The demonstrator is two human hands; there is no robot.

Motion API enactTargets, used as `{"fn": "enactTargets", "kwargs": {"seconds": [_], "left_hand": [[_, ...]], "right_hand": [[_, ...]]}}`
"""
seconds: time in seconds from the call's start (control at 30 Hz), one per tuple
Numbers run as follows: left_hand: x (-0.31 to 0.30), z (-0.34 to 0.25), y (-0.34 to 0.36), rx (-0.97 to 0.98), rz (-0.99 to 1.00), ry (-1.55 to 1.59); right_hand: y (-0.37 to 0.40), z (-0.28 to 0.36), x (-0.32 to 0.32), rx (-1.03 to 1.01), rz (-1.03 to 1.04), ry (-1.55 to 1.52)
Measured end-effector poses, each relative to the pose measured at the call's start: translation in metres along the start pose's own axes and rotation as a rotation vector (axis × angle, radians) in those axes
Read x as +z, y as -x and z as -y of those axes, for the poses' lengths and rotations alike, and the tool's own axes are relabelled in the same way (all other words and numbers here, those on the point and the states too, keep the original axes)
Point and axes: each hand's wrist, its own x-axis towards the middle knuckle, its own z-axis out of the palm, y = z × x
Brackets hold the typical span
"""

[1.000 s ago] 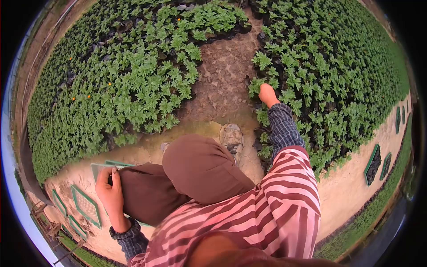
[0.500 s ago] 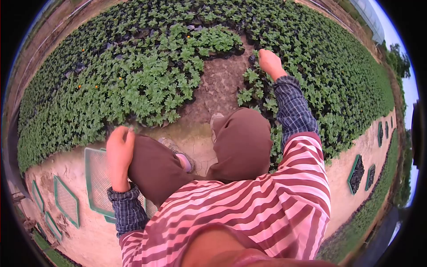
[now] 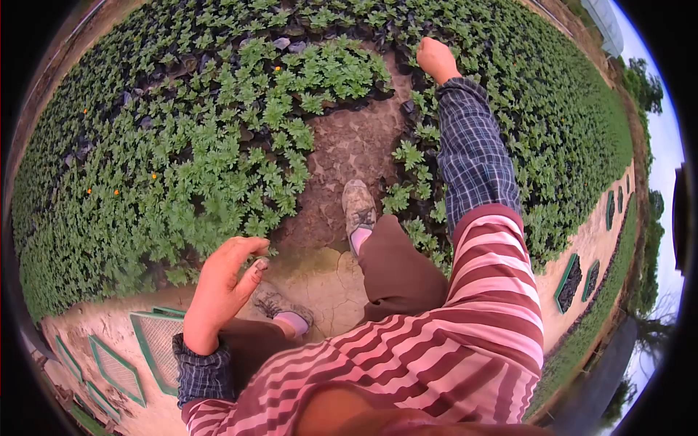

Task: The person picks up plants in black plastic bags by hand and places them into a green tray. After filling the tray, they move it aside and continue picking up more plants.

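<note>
My left hand (image 3: 224,287) is over the bare ground near the front edge of the left block of leafy plants (image 3: 211,174). Its thumb and fingers are apart, with dirt on the thumb tip and nothing between them. Farther off, my right hand (image 3: 438,59) is closed at the near-left side of the right block of plants (image 3: 523,131). Its fingers point away, and what they hold, if anything, is hidden. Dark bags show among the plants beside it.
A strip of brown soil (image 3: 345,145) runs between the plant blocks. My shoes (image 3: 358,207) are on the ground. Green-framed mesh trays (image 3: 156,349) lie at the lower left, and green trays with dark contents (image 3: 569,283) at the right.
My left hand has risen from beside my knee and moved forward and right, its fingers spreading. My right hand has reached farther forward. My knees have parted and lowered, and the view has shifted.
</note>
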Motion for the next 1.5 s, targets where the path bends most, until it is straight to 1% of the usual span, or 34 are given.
{"fn": "enactTargets", "kwargs": {"seconds": [0.03,0.1,0.13,0.17,0.2,0.23,0.3,0.33,0.37,0.4,0.43,0.47,0.5,0.53,0.57,0.63,0.67,0.7,0.77,0.8,0.83,0.9,0.97,1.0,1.03,1.1,1.17,1.23,1.3,1.33,1.37,1.43,1.47,1.5], "left_hand": [[0.010,0.025,-0.011,-0.081,-0.054,0.021],[0.011,0.075,-0.015,-0.163,0.174,-0.431],[0.009,0.104,-0.016,-0.172,0.212,-0.431],[0.010,0.133,-0.013,-0.310,0.250,-0.346],[0.010,0.157,-0.008,-0.450,0.282,-0.259],[0.012,0.176,-0.006,-0.451,0.302,-0.252],[0.016,0.206,-0.010,-0.581,0.004,-0.010],[0.012,0.209,-0.014,-0.635,0.012,0.003],[0.010,0.214,-0.015,-0.632,0.009,0.009],[0.007,0.219,-0.014,-0.674,0.011,-0.010],[0.005,0.224,-0.013,-0.715,0.009,-0.031],[0.006,0.230,-0.009,-0.744,-0.036,0.000],[0.005,0.235,-0.004,-0.741,-0.051,-0.006],[0.003,0.237,0.001,-0.787,-0.073,0.021],[0.003,0.237,0.006,-0.835,-0.097,0.047],[0.004,0.231,0.018,-0.860,-0.152,0.023],[0.006,0.233,0.029,-0.885,-0.211,0.108],[0.007,0.233,0.038,-0.905,-0.264,0.190],[0.008,0.227,0.050,-0.925,-0.253,0.157],[0.011,0.226,0.055,-0.982,-0.224,0.131],[0.015,0.227,0.060,-1.038,-0.193,0.109],[0.018,0.229,0.061,-1.057,-0.164,0.141],[0.018,0.228,0.052,-1.115,-0.094,0.136],[0.018,0.228,0.046,-1.107,-0.101,0.156],[0.017,0.231,0.041,-1.100,-0.098,0.152],[0.015,0.234,0.037,-1.059,-0.146,0.201],[0.014,0.226,0.024,-1.067,-0.147,0.217],[0.013,0.221,0.013,-1.067,-0.148,0.239],[0.015,0.219,0.006,-1.114,-0.015,0.152],[0.016,0.218,0.003,-1.108,0.011,0.134],[0.018,0.219,0.002,-1.108,0.008,0.140],[0.019,0.221,0.003,-1.068,-0.014,0.173],[0.019,0.220,0.003,-1.073,-0.019,0.170],[0.019,0.219,0.001,-1.073,-0.044,0.190]], "right_hand": [[-0.001,-0.008,0.035,0.046,0.046,-0.058],[0.025,-0.022,0.113,0.045,0.100,-0.076],[0.048,-0.028,0.153,0.043,0.089,-0.119],[0.077,-0.033,0.186,0.049,0.078,-0.227],[0.102,-0.039,0.212,0.075,0.136,-0.270],[0.115,-0.048,0.227,0.094,0.244,-0.265],[0.104,-0.052,0.219,0.101,0.322,-0.304],[0.088,-0.056,0.214,0.098,0.322,-0.295],[0.069,-0.059,0.210,0.109,0.302,-0.323],[0.052,-0.060,0.209,0.118,0.281,-0.355],[0.036,-0.063,0.216,0.109,0.272,-0.357],[0.021,-0.066,0.224,0.079,0.232,-0.325],[0.008,-0.067,0.232,0.051,0.193,-0.295],[-0.003,-0.067,0.236,0.070,0.283,-0.292],[-0.011,-0.066,0.242,0.060,0.277,-0.305],[-0.021,-0.061,0.255,0.028,0.349,-0.249],[-0.023,-0.058,0.258,0.033,0.408,-0.210],[-0.025,-0.059,0.266,0.030,0.409,-0.226],[-0.017,-0.071,0.282,-0.100,0.317,-0.254],[-0.011,-0.068,0.279,-0.072,0.232,-0.257],[-0.008,-0.078,0.290,-0.055,0.237,-0.260],[-0.010,-0.096,0.303,-0.294,0.158,-0.331],[-0.013,-0.103,0.309,-0.306,0.191,-0.316],[-0.015,-0.104,0.310,-0.326,0.222,-0.307],[-0.014,-0.106,0.309,-0.319,0.218,-0.306],[-0.009,-0.107,0.311,-0.183,0.129,-0.439],[-0.013,-0.110,0.279,-0.273,0.070,-0.462],[-0.022,-0.120,0.250,-0.237,0.164,-0.434],[-0.029,-0.143,0.252,-0.241,0.129,-0.288],[-0.031,-0.154,0.260,-0.273,0.056,-0.289],[-0.037,-0.165,0.269,-0.278,0.056,-0.287],[-0.044,-0.184,0.296,-0.234,0.177,-0.182],[-0.040,-0.190,0.308,-0.191,0.069,-0.233],[-0.045,-0.186,0.308,-0.195,0.068,-0.240]]}}
